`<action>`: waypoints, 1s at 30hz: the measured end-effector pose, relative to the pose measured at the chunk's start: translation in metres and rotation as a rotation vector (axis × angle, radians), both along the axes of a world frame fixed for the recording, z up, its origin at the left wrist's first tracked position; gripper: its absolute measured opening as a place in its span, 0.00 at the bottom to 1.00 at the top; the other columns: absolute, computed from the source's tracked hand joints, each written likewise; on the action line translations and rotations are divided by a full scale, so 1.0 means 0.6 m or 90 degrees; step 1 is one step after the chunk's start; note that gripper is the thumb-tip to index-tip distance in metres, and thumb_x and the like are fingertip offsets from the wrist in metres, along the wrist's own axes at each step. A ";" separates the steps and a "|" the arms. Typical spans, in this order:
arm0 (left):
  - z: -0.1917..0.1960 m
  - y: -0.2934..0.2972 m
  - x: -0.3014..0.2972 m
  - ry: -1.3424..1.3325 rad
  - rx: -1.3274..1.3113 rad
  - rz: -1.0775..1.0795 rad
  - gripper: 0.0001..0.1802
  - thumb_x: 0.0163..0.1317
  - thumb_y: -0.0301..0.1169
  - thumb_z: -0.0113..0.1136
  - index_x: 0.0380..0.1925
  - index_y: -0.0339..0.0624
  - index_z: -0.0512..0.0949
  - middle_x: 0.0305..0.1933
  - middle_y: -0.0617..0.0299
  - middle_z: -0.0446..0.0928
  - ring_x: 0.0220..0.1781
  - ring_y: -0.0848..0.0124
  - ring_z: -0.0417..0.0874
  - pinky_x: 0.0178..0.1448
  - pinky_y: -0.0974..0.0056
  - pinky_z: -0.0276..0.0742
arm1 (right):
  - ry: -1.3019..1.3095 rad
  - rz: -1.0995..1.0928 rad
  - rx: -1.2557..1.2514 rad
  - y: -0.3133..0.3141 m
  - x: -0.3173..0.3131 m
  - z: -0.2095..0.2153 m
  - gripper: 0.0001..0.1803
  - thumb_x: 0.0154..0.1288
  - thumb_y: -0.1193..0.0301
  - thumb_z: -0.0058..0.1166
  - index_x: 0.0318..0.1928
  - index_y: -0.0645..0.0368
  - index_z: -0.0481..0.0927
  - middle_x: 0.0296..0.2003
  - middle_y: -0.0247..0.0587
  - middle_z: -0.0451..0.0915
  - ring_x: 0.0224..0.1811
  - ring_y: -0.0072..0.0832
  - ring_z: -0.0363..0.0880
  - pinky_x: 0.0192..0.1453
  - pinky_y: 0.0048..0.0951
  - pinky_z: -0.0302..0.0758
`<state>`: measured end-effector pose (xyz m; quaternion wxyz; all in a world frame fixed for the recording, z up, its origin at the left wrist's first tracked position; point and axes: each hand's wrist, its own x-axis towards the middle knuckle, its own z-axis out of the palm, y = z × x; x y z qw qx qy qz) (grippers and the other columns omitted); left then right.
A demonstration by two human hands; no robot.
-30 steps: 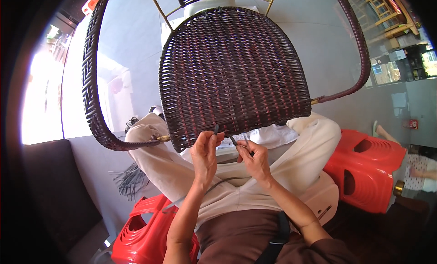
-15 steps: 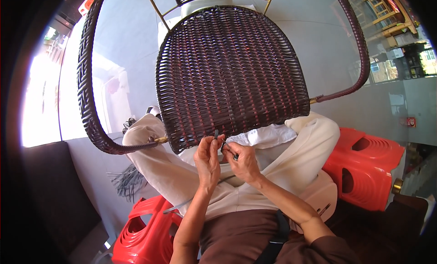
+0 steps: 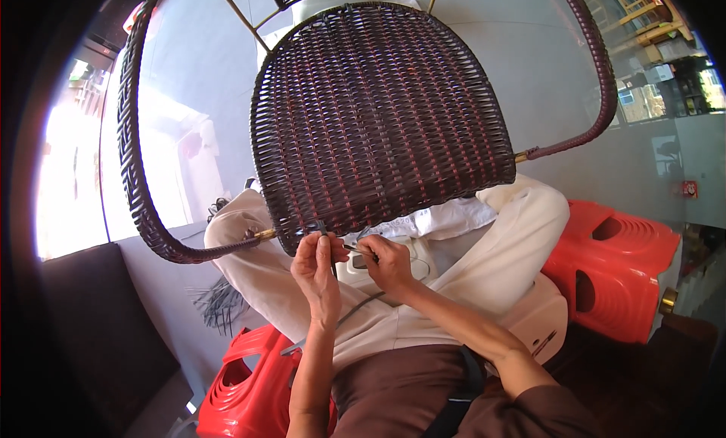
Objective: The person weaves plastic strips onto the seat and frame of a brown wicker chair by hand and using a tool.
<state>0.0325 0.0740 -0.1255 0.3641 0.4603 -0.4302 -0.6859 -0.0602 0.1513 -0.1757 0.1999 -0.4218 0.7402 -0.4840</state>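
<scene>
A dark brown wicker chair seat (image 3: 378, 113) rests tilted on my lap, its woven arm hoops curving out to both sides. My left hand (image 3: 316, 275) pinches a dark rattan strip (image 3: 327, 241) at the seat's near edge. Just to the right, my right hand (image 3: 389, 263) grips a thin tool or strand end pointed at the same edge. A loose dark strip (image 3: 355, 311) trails down across my cream trousers (image 3: 484, 272).
Red plastic stools stand at the right (image 3: 612, 268) and lower left (image 3: 253, 389). A bundle of dark strips (image 3: 219, 306) lies on the floor at the left. A dark panel (image 3: 91, 340) fills the lower left. Grey floor lies beyond.
Both hands have drawn closer together at the seat's near edge, and the chair has shifted slightly left in view.
</scene>
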 end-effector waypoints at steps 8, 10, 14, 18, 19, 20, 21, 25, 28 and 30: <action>0.024 0.002 -0.023 0.009 0.029 -0.022 0.09 0.66 0.30 0.50 0.35 0.34 0.75 0.24 0.65 0.74 0.17 0.83 0.67 0.20 0.78 0.60 | 0.004 0.000 -0.034 0.050 -0.030 0.021 0.15 0.51 0.77 0.55 0.42 0.60 0.70 0.35 0.45 0.70 0.32 0.40 0.74 0.32 0.31 0.72; 0.024 0.011 -0.025 -0.002 0.031 -0.009 0.09 0.66 0.30 0.50 0.34 0.34 0.75 0.22 0.66 0.74 0.16 0.85 0.65 0.19 0.79 0.56 | -0.074 -0.008 0.013 0.077 -0.040 0.043 0.13 0.56 0.76 0.52 0.42 0.62 0.67 0.32 0.43 0.67 0.34 0.33 0.70 0.36 0.30 0.70; 0.013 0.034 -0.055 0.014 0.066 -0.066 0.09 0.66 0.29 0.51 0.33 0.34 0.75 0.22 0.65 0.73 0.16 0.84 0.65 0.19 0.79 0.58 | -0.226 -0.051 0.062 0.084 -0.054 0.054 0.12 0.62 0.78 0.46 0.47 0.62 0.72 0.29 0.37 0.67 0.27 0.24 0.68 0.28 0.22 0.66; -0.001 0.043 -0.069 0.011 0.074 -0.074 0.09 0.66 0.31 0.52 0.32 0.35 0.75 0.20 0.64 0.74 0.15 0.84 0.64 0.17 0.79 0.57 | -0.402 -0.048 0.134 0.070 -0.060 0.051 0.12 0.65 0.75 0.46 0.48 0.62 0.77 0.20 0.32 0.69 0.18 0.17 0.62 0.24 0.20 0.62; -0.003 0.044 -0.070 -0.002 0.078 -0.079 0.10 0.66 0.32 0.52 0.32 0.35 0.75 0.20 0.64 0.75 0.13 0.84 0.64 0.16 0.78 0.56 | -0.404 -0.048 0.135 0.069 -0.059 0.050 0.12 0.65 0.75 0.46 0.48 0.62 0.77 0.20 0.32 0.69 0.18 0.17 0.62 0.24 0.20 0.62; -0.005 0.045 -0.068 -0.004 0.078 -0.079 0.10 0.66 0.32 0.52 0.32 0.35 0.75 0.20 0.64 0.75 0.13 0.84 0.64 0.16 0.78 0.56 | -0.387 -0.060 0.135 0.067 -0.056 0.049 0.11 0.65 0.74 0.47 0.45 0.63 0.77 0.18 0.33 0.70 0.19 0.17 0.63 0.24 0.21 0.63; -0.008 0.046 -0.067 -0.021 0.086 -0.073 0.11 0.66 0.32 0.52 0.32 0.35 0.75 0.21 0.62 0.76 0.12 0.83 0.64 0.15 0.78 0.58 | -0.369 -0.071 0.136 0.067 -0.055 0.048 0.10 0.65 0.74 0.48 0.43 0.63 0.78 0.17 0.34 0.70 0.19 0.18 0.63 0.24 0.22 0.63; -0.022 0.051 -0.061 -0.047 0.080 -0.060 0.12 0.66 0.34 0.51 0.33 0.34 0.74 0.25 0.57 0.79 0.12 0.82 0.66 0.15 0.77 0.61 | -0.268 -0.053 0.152 0.069 -0.052 0.043 0.09 0.64 0.73 0.49 0.41 0.62 0.79 0.18 0.37 0.71 0.20 0.19 0.64 0.24 0.24 0.63; -0.022 0.055 -0.060 -0.045 0.080 -0.047 0.11 0.66 0.33 0.50 0.32 0.34 0.73 0.25 0.57 0.80 0.12 0.82 0.67 0.15 0.77 0.61 | -0.213 -0.051 0.153 0.068 -0.049 0.039 0.08 0.62 0.73 0.52 0.40 0.60 0.79 0.20 0.41 0.73 0.20 0.25 0.69 0.25 0.27 0.65; -0.022 0.056 -0.060 -0.042 0.080 -0.041 0.11 0.66 0.31 0.49 0.30 0.33 0.72 0.25 0.57 0.80 0.12 0.83 0.67 0.14 0.78 0.61 | -0.037 -0.099 0.091 0.066 -0.045 0.035 0.09 0.58 0.74 0.54 0.41 0.59 0.80 0.22 0.40 0.74 0.22 0.32 0.73 0.26 0.30 0.67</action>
